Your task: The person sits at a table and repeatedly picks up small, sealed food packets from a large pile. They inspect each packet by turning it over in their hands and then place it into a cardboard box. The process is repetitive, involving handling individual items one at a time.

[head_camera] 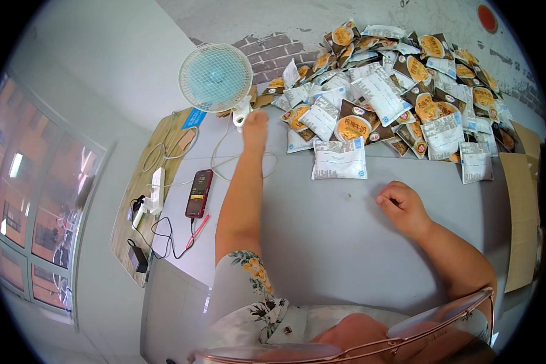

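Observation:
My left hand [256,125] is stretched forward beside the white stand [241,110] of a small electric fan [215,77]. Its fingers are curled and face away, so whether they grip the stand is hidden. The fan has a round mesh guard over pale blue blades. My right hand [402,207] rests on the grey tabletop [318,236] with its fingers curled in, and no object shows in it. Beyond it lies a silver-white sealed packet [339,159], back side up, at the front of a large heap of similar packets [416,107], some showing brown and yellow printed fronts.
A phone [199,194] with a red case lies plugged in at the left, near a pink pen-like object [197,231]. A white power strip [157,191], a black adapter [138,256] and loose cables lie beside it. An opened cardboard box [518,218] stands at the right edge.

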### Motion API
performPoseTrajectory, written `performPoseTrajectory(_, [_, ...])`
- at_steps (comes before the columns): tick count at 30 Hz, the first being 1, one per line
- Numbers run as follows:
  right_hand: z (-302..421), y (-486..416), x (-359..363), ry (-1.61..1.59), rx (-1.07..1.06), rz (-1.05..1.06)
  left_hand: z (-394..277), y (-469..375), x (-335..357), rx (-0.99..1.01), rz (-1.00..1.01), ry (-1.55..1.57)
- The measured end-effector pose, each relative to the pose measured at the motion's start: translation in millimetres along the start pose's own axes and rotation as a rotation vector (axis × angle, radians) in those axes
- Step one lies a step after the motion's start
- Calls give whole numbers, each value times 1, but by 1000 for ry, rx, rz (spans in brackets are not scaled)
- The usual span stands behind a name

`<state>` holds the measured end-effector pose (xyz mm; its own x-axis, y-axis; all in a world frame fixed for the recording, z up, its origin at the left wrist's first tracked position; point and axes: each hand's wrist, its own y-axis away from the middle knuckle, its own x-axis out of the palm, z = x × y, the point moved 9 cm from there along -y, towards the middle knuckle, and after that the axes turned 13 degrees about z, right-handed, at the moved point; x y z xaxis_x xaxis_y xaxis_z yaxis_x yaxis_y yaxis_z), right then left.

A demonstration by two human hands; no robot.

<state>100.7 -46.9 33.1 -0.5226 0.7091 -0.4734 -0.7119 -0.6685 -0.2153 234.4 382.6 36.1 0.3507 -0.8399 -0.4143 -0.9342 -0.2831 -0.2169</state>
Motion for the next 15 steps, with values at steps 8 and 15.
performPoseTrajectory(8, [0, -1, 1, 7, -16, 19, -63, 38, 105, 247, 363, -636])
performPoseTrajectory(15, [-4, -2, 2, 8, 12, 35, -74, 65, 93, 83, 376, -765])
